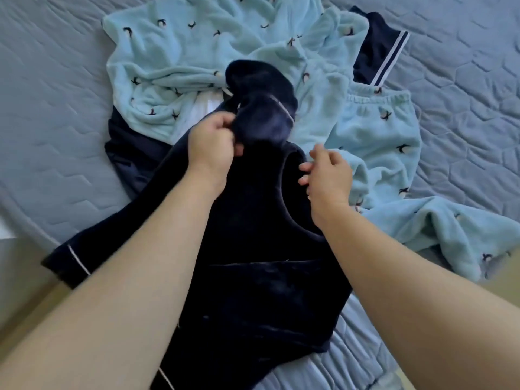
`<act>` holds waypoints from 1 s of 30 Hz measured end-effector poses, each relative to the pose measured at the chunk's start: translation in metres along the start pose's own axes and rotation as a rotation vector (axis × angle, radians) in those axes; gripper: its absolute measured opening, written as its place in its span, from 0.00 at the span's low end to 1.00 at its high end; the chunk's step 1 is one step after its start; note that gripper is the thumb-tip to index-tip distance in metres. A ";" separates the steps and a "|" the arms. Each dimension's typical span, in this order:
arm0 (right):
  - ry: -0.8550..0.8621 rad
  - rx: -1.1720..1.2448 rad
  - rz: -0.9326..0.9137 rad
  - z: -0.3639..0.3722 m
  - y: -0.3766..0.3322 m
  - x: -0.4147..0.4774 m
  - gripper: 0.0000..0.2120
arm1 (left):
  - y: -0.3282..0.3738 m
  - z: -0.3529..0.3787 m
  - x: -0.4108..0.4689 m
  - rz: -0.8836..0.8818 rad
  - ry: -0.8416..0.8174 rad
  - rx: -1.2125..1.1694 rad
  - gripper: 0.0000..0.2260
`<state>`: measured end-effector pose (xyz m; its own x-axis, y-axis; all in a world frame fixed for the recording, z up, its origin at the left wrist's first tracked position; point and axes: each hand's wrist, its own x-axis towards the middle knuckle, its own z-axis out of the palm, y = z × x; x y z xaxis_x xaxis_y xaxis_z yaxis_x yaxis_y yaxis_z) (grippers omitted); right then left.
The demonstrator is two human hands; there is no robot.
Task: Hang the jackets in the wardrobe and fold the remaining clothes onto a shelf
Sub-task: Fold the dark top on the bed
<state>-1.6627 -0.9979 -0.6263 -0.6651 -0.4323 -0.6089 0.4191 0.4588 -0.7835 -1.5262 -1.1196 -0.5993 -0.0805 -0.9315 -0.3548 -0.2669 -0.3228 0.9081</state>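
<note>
**A:** Where's the piece in hand?

**B:** The navy top (253, 277) lies lengthwise on the bed (56, 108). Its lower end is toward the person, and its upper end is bunched on the pale blue fleece set (168, 52).

**A:** And the hands?

**B:** The left hand (212, 142) has its fingers (225, 122) curled round a fold of the navy top near the bunched end and holds it up off the heap. The right hand (327, 175) is just beside that top's curved edge. Its fingers are loosely bent and spread, at or almost at the cloth, and nothing is plainly pinched.

**A:** Why hold it like that?

**B:** My guess is that one hand pulls the bunched part clear of the fleece while the other gets ready to take the edge. Then the top can be spread flat for folding, or lifted if it counts as a jacket.

**A:** Anything else there?

**B:** A striped piece (377, 52), dark with a white-banded hem, lies at the far side, partly under the fleece. No wardrobe or shelf is in view. With everything heaped on the bed, I'd judge the task is at an early stage.
</note>
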 end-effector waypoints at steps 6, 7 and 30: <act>-0.193 0.365 0.601 -0.020 0.080 -0.055 0.32 | -0.131 -0.111 -0.116 -0.813 0.200 -0.113 0.20; -0.225 0.304 0.628 -0.021 0.095 -0.065 0.33 | -0.143 -0.121 -0.125 -0.861 0.225 -0.162 0.17; -0.659 -0.813 0.339 -0.001 0.207 -0.170 0.21 | -0.220 -0.174 -0.199 -0.869 -0.108 0.287 0.09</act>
<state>-1.4637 -0.8284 -0.6844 -0.0307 -0.4060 -0.9133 -0.1751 0.9018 -0.3950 -1.2843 -0.8927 -0.6902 0.1744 -0.3557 -0.9182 -0.5022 -0.8342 0.2278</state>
